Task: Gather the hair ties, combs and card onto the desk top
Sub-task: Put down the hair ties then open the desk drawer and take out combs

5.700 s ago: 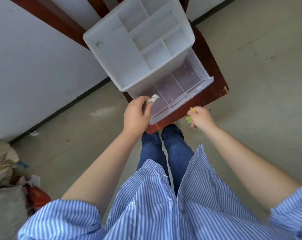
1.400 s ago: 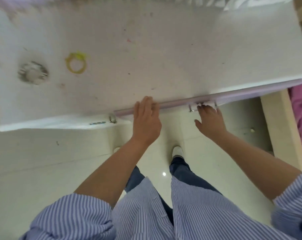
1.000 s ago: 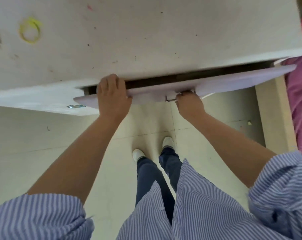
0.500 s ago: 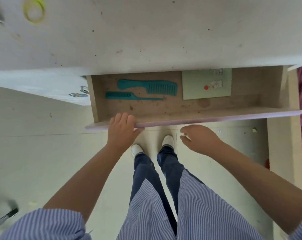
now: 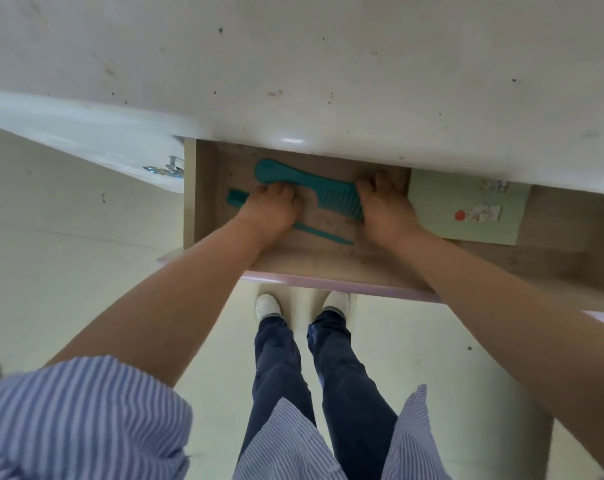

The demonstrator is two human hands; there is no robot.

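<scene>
Meanwhile both hands reached into the open drawer (image 5: 553,268) below the desk top (image 5: 328,64). The left hand (image 5: 271,209) curled its fingers on the wide teal comb (image 5: 314,188), whose handle pointed upper left; the right hand (image 5: 385,211) touched its toothed end, grip unclear. A thin comb (image 5: 323,233) ran alongside; the green card (image 5: 466,209) lay right.

My desk top (image 5: 328,64) looks matt and off-white, speckled with dark marks, with a glossy sheen along its rounded front edge. The drawer (image 5: 553,244) under my arms has a dull, wood-grain floor, and both teal combs, the wide-tooth comb (image 5: 314,183) and the tail comb (image 5: 323,233), look like smooth plastic. The pale green card (image 5: 466,202) seems matt paper, and my striped sleeve (image 5: 78,417) is woven cloth.
</scene>
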